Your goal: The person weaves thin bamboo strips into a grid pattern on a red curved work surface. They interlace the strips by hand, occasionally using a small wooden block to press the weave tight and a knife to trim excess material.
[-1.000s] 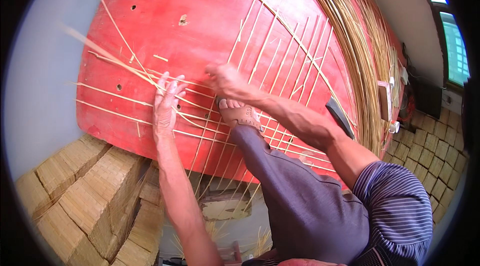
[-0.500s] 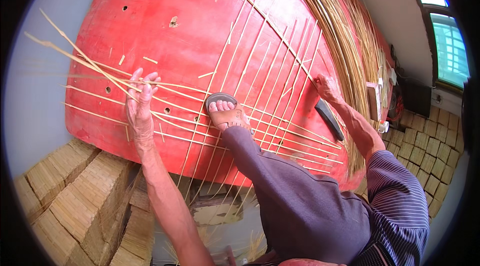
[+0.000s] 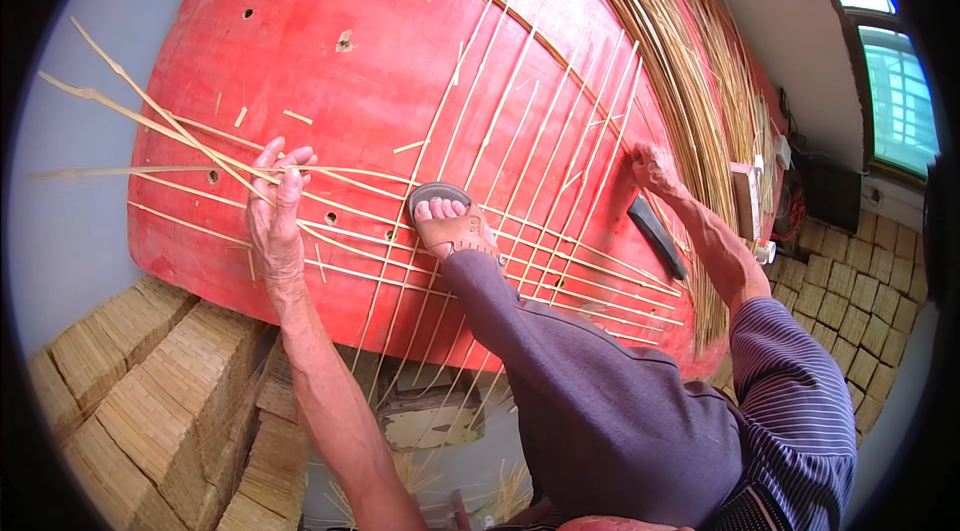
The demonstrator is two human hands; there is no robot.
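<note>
Bare red board [image 3: 330, 101] above the crossed bamboo strips [image 3: 520, 131]; sandalled foot [image 3: 452, 226] between both hands, heaped strip bundle [image 3: 680, 81] blocking the right.

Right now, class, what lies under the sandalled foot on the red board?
Thin bamboo strips cross under the sandalled foot, pinned against the red board. How they cross beneath the sole is hidden.

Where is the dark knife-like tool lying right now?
In the head view the dark tool lies on the red board, right of centre, just below the right hand and right of the sandalled foot.
</note>
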